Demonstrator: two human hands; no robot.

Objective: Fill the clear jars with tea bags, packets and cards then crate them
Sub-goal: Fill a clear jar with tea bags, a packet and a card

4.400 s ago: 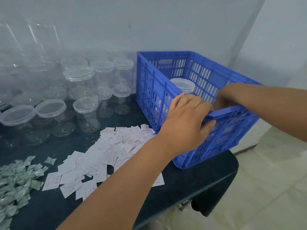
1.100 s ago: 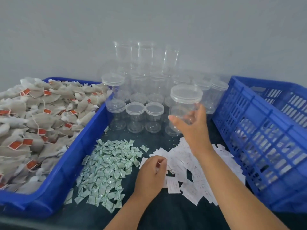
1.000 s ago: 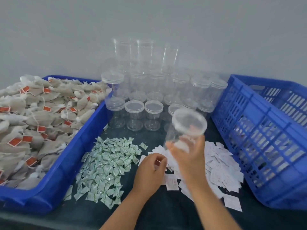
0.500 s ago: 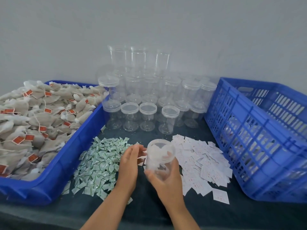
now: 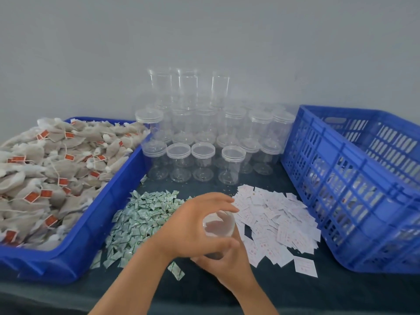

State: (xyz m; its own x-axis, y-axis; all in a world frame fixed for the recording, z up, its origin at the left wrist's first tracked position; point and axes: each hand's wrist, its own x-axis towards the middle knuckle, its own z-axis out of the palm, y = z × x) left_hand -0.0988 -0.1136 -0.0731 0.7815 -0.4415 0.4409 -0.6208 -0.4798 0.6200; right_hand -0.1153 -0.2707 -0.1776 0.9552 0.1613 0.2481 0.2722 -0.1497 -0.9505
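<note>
The left hand [image 5: 191, 228] reaches in from the near edge, its forearm angled up to the right. Its fingers and thumb curl round the top of a clear jar [image 5: 218, 227]. The right hand [image 5: 227, 264] sits just below and nearer, its fingers wrapped round the jar's lower body. Both hands grip the jar, which is lifted above the dark table [image 5: 295, 292], between the packets and the cards. I cannot tell whether its lid is tight or loose.

At the far left, a shallow blue tray [image 5: 118, 189] with smooth solid walls is heaped with tea bags [image 5: 56, 167]. They are soft, beige, crumpled pouches with strings and small red tags. Right of the tray, a loose pile of small green-and-white packets [image 5: 145, 214] lies on the table; they are flat and glossy. Behind them, against the grey wall [image 5: 204, 42], stand the empty jars [image 5: 204, 142], stacked in tiers. They are round, transparent plastic, and most have translucent lids. Right of the hands, thin white rectangular cards [image 5: 277, 221] with faint red print are scattered flat. At the far right sits a deep blue crate [image 5: 341, 178] with slotted lattice walls. Pale shapes show through the lattice, too blurred to name.
</note>
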